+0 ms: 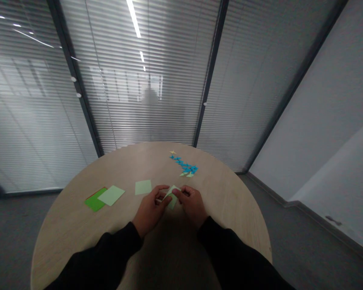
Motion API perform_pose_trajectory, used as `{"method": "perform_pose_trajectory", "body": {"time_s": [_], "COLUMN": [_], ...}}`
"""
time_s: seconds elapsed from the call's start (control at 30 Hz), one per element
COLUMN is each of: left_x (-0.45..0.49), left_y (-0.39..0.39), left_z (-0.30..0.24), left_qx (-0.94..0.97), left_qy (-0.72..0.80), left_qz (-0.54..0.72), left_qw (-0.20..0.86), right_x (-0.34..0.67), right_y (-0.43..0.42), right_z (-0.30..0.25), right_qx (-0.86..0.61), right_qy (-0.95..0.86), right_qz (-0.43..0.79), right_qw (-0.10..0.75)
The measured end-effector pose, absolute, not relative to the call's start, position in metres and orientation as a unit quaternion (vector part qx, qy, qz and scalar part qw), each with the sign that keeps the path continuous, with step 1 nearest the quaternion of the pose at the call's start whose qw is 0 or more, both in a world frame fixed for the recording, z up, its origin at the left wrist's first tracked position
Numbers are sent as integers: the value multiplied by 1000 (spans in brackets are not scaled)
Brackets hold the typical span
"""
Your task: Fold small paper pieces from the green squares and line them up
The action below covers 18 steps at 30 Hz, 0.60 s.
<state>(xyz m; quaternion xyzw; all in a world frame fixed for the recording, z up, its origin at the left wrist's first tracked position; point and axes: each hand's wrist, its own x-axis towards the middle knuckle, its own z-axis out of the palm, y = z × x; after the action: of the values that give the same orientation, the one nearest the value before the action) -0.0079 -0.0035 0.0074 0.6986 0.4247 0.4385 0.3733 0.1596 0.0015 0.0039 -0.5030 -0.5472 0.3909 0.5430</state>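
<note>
Both my hands meet over the middle of a round wooden table (78, 233). My left hand (149, 209) and my right hand (192, 203) each pinch a small pale green paper piece (172, 197) between fingers and thumb, holding it just above the tabletop. The paper looks partly folded; its exact shape is hidden by my fingers. Black sleeves cover both forearms.
A pale green square sheet (143, 187) lies just left of my hands. Farther left, another pale green sheet (111, 195) overlaps a bright green stack (93, 202). Several folded blue paper stars (184, 165) lie in a row at the far side, with a yellow one (172, 152). Glass walls with blinds stand behind.
</note>
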Motion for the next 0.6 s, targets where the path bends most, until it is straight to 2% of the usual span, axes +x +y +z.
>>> {"method": "perform_pose_trajectory", "body": {"time_s": [0.13, 0.23, 0.43, 0.6], "left_x": [-11, -11, -10, -10], "left_y": [-1, 2, 3, -4], "left_z": [7, 4, 1, 7], "left_qx": [660, 617, 560, 597], "left_qy": [450, 444, 442, 445], "left_qz": [455, 486, 532, 520], "left_qw": [394, 431, 456, 419], "right_x": [161, 161, 162, 163], "right_y": [5, 5, 1, 0], "right_z": [0, -1, 3, 5], "right_qx": [-492, -463, -374, -374], "right_qy": [-548, -586, -775, -774], "right_qz": [395, 328, 155, 151], "right_qw": [549, 578, 486, 488]}}
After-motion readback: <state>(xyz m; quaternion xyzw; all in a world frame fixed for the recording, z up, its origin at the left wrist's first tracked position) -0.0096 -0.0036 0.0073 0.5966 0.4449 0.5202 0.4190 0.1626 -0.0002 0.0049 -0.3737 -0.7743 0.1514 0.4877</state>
